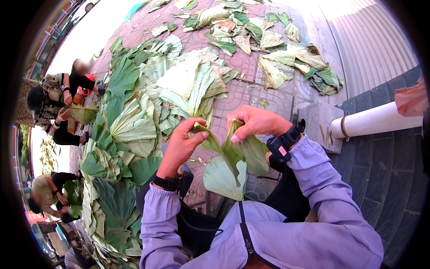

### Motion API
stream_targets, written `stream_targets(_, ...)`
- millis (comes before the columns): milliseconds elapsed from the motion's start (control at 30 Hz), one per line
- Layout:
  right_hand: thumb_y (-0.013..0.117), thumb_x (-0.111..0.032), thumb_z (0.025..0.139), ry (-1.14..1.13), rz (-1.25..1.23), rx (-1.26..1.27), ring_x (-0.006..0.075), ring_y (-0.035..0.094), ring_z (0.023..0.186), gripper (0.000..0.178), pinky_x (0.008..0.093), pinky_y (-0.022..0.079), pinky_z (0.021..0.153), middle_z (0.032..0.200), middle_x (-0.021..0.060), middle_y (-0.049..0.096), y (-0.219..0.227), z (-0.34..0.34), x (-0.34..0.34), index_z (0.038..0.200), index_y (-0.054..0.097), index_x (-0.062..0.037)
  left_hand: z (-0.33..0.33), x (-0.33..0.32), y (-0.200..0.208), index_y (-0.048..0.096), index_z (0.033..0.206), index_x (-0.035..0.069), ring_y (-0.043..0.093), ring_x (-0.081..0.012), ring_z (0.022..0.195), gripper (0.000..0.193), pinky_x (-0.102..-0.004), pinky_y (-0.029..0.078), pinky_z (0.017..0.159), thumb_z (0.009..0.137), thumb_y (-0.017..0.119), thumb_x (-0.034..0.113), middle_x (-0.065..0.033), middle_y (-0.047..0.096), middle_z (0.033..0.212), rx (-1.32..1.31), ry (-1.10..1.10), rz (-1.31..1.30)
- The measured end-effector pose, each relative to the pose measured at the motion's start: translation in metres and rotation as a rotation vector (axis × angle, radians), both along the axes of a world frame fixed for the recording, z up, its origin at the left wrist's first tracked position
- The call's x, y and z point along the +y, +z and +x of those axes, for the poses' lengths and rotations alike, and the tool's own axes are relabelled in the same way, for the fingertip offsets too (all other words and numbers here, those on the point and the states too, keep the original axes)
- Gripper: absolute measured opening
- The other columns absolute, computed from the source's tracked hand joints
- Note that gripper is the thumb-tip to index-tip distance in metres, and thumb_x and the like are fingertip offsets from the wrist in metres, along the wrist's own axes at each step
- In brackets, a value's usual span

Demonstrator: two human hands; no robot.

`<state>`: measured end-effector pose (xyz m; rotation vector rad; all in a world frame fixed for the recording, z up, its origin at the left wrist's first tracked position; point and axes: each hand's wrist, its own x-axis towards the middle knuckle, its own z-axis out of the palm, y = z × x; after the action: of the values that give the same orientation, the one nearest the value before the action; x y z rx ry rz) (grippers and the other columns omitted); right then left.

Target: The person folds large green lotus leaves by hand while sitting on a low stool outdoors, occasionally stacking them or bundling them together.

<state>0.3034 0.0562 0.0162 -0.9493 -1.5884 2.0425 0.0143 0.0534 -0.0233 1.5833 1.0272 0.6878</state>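
Observation:
Over my lap, a green lotus leaf (234, 154) hangs folded between my two hands. The fingers of my left hand (180, 145) are closed in a pinch on its upper left edge. My right hand (262, 121) pinches its upper right part between thumb and fingers, and that part droops below the hand. A gap shows between the two gripped edges at the top. Under the held leaf, a pale green lotus leaf (224, 177) rests at my lap with its broad face showing.
To my left runs a long heap of lotus leaves (134, 123), green and yellowish. More withered leaves (273, 67) lie scattered ahead on the pink paving (251, 101). At right are a stone block (318, 123) and a white pole (380, 121). Several people (56, 96) sit beyond the heap.

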Motion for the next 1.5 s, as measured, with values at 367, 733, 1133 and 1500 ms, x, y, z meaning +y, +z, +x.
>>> stream_targets(367,0.083,-0.011,0.081,0.14,-0.039,0.092,0.0073,0.061,0.083,0.025,0.0258,0.047,0.077,0.088,-0.0022,0.068,-0.005,0.003,0.004,0.099,0.07,0.0001,0.034,-0.026,-0.014,0.046,0.151,0.002,0.055,-0.0197,0.129,0.071,-0.0371,0.046,0.105,0.095,0.075,0.035,-0.0075,0.055,0.146,-0.231,-0.103,-0.598)
stream_targets(733,0.081,-0.014,0.083,-0.018,0.116,-0.004,0.0076,0.06,0.084,0.025,0.027,0.048,0.077,0.089,-0.0006,0.067,0.01,-0.002,0.01,0.101,0.07,-0.0004,0.055,-0.058,-0.013,0.053,0.141,-0.001,0.062,-0.0224,0.124,0.051,-0.0414,0.049,0.108,0.111,0.047,0.04,-0.0123,0.063,0.136,-0.696,0.023,-1.01)
stream_targets(1133,0.079,-0.038,0.09,-0.431,0.593,-0.398,0.025,0.062,0.109,0.059,0.0367,0.051,0.093,0.121,0.0158,0.062,-0.022,-0.032,-0.012,0.129,0.06,0.0024,0.047,-0.044,-0.022,0.061,0.12,0.002,0.068,-0.0163,0.102,0.021,-0.0352,0.056,0.093,0.109,0.054,0.019,-0.0077,0.07,0.115,-0.914,0.18,-0.703)
stream_targets(1500,0.074,-0.021,0.095,-0.319,0.163,-0.165,0.0096,0.061,0.081,0.026,0.0308,0.051,0.073,0.088,0.0054,0.07,-0.015,-0.036,-0.032,0.106,0.07,0.0017,0.043,-0.033,-0.005,0.061,0.108,0.008,0.068,-0.0139,0.085,0.014,-0.0338,0.059,0.078,0.105,0.064,0.022,-0.0037,0.07,0.099,-0.72,0.343,-0.589)
